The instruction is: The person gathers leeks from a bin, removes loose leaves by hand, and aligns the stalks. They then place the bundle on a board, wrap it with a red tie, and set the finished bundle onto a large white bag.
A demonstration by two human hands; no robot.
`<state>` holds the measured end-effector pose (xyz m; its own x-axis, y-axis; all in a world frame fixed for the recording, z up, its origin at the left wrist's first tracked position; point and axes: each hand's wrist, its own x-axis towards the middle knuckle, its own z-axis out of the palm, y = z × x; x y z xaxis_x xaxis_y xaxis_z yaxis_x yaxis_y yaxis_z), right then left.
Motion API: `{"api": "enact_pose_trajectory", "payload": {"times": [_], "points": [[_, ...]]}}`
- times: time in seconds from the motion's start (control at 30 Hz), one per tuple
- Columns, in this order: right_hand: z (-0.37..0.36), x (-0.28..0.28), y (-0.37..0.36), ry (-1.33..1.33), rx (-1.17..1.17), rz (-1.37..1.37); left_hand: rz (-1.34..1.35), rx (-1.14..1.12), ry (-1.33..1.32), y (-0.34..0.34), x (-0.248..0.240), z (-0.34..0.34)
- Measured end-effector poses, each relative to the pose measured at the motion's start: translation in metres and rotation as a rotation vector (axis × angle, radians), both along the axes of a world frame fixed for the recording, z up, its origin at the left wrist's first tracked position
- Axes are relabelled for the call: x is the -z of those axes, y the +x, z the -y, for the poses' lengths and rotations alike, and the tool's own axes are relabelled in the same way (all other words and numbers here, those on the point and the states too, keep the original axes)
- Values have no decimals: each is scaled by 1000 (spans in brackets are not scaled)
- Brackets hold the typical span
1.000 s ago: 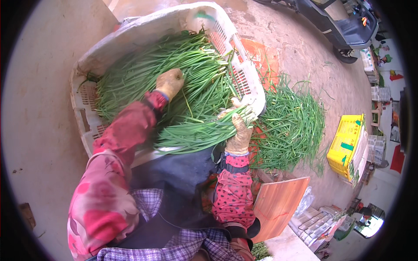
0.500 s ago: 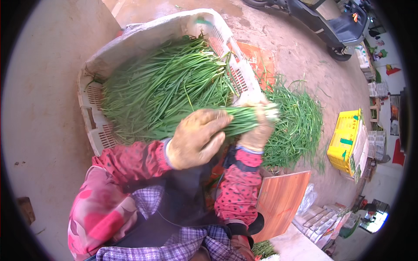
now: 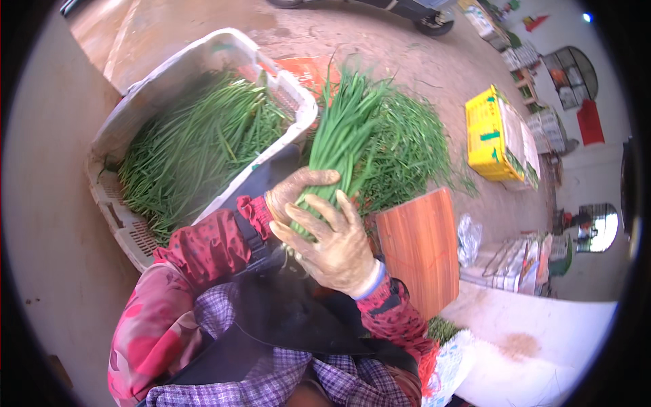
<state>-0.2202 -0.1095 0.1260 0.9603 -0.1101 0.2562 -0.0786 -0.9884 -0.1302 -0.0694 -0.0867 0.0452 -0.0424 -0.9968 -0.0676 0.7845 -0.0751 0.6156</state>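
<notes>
My gloved left hand [image 3: 290, 192] grips a bunch of chives [image 3: 344, 129], its thumb lying across the stalks. The bunch points away from me, leafy ends up, and its paler lower ends show below my hands. My gloved right hand [image 3: 332, 249] lies open against the lower stalks, its fingers spread and stretched out. To the left, a white plastic crate [image 3: 108, 203] holds many loose chives [image 3: 196, 142]. Behind the bunch, on the right, a heap of loose green leaves [image 3: 410, 142] covers the floor.
A wood-grain board [image 3: 422, 251] stands right of my right hand. Farther right sits a yellow box [image 3: 489, 136] with green tape. A scooter [image 3: 430, 20] is parked at the far edge. On the left rises a pale wall [image 3: 51, 169]; an orange sheet [image 3: 305, 71] lies behind the crate.
The bunch has swung from lying sideways over the crate to pointing away from me, right of the crate. My left hand now holds it; my right hand has loosened and spread. The view has shifted right.
</notes>
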Motion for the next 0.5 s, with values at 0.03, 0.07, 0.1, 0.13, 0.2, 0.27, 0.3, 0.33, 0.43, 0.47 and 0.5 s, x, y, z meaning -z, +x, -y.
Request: {"api": "enact_pose_trajectory", "payload": {"times": [0.03, 0.07, 0.1, 0.13, 0.2, 0.27, 0.3, 0.33, 0.43, 0.47, 0.5], "points": [[-5, -21, -13, 139, 15, -56, -468, 235, 106, 3, -9, 11], [-2, -23, -36, 257, 77, 26, -354, 161, 95, -1, -11, 16], [2, -20, -56, 377, 136, 111, -253, 182, 73, 1, -10, 16], [4, -9, -74, 673, 306, 276, -190, 169, 35, -7, -7, 20], [15, 12, -111, 1266, 643, 399, -126, 233, -71, -29, -3, 29], [43, 48, -127, 1485, 536, 431, -59, 310, -111, -58, -4, 34], [60, 57, -127, 1526, 397, 425, -33, 335, -140, -69, 0, 32], [71, 48, -125, 1438, 342, 490, -65, 401, -101, -80, 3, 32], [93, 55, -93, 1807, 259, 870, 224, 453, -79, -88, 37, 32], [100, 48, -81, 1638, 340, 924, 372, 455, -128, -86, 56, 38], [103, 48, -74, 1472, 416, 967, 458, 459, -125, -83, 76, 45]]}}
